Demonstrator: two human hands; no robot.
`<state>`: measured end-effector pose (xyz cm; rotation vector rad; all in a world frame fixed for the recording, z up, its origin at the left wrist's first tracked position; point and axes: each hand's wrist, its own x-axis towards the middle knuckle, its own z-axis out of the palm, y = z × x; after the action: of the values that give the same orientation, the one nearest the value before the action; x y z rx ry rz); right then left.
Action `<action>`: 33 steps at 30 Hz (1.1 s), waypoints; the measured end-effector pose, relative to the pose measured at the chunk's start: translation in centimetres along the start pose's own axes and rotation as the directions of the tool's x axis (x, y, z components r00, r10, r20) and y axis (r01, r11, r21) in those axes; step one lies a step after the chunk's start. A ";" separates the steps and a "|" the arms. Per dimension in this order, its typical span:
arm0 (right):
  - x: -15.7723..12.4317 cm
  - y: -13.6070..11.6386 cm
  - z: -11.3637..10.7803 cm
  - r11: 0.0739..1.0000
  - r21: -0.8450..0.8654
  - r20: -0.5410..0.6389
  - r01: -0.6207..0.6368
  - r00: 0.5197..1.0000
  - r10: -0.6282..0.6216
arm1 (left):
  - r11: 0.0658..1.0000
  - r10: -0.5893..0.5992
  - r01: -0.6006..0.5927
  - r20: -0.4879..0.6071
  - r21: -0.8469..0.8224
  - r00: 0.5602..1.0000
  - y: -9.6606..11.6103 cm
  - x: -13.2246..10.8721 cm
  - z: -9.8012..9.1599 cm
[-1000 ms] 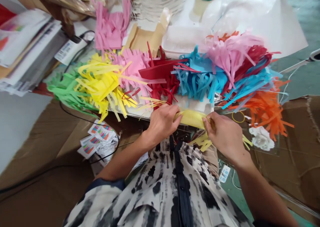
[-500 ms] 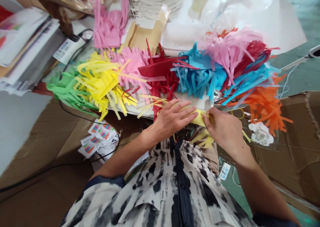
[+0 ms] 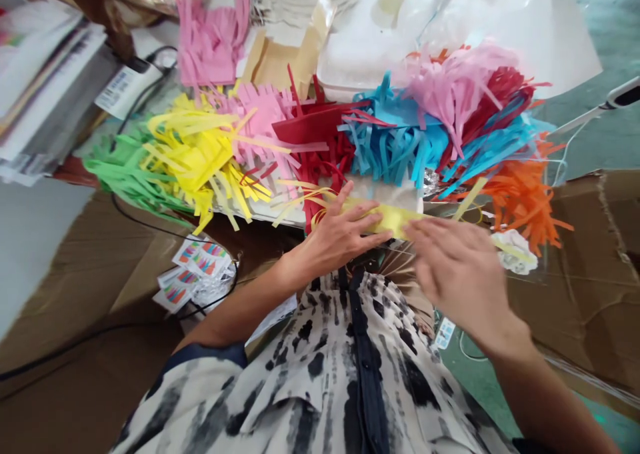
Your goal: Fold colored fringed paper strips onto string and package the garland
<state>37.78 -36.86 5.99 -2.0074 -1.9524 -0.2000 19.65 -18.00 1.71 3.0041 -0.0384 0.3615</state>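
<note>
A strip of pale yellow fringed tissue paper lies along the table's front edge, its cut ends fanning out to the left and right. Resting flat on its left part is my left hand, open, fingers spread. Over the strip's right part is my right hand, somewhat blurred, its fingers stretched out flat and touching the paper; their tips are smeared. Just behind the strip lie a red fringe bundle and a blue fringe bundle.
Yellow fringe, green fringe and pink fringe lie at the left. Orange fringe hangs over the right edge near a white crumpled piece. A white plastic tray stands behind. A black cable droops at the left.
My right hand has gone from pinching the strip's edge to lying flat over it, slightly to the right. The strip's right end now lies up on the table edge. My left hand stays on the paper.
</note>
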 end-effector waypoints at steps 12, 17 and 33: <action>-0.9 0.3 3.7 0.999 -0.026 0.018 -0.023 1.000 0.023 | 0.931 -0.362 0.360 -0.036 -0.060 0.931 -5.6 -3.7 -5.1; -0.5 0.2 3.8 0.999 -0.021 0.049 -0.042 0.998 0.043 | 0.831 -0.500 0.550 -0.322 0.085 0.804 -3.7 -2.4 -5.8; 0.4 -0.5 5.1 0.985 -0.147 0.025 -0.089 0.995 0.093 | 0.987 -0.126 0.115 -0.102 -0.114 0.987 -0.4 1.3 1.1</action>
<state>36.67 -34.76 1.46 -2.1993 -1.9095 -0.2980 21.23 -17.72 0.93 2.8583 0.1290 0.4922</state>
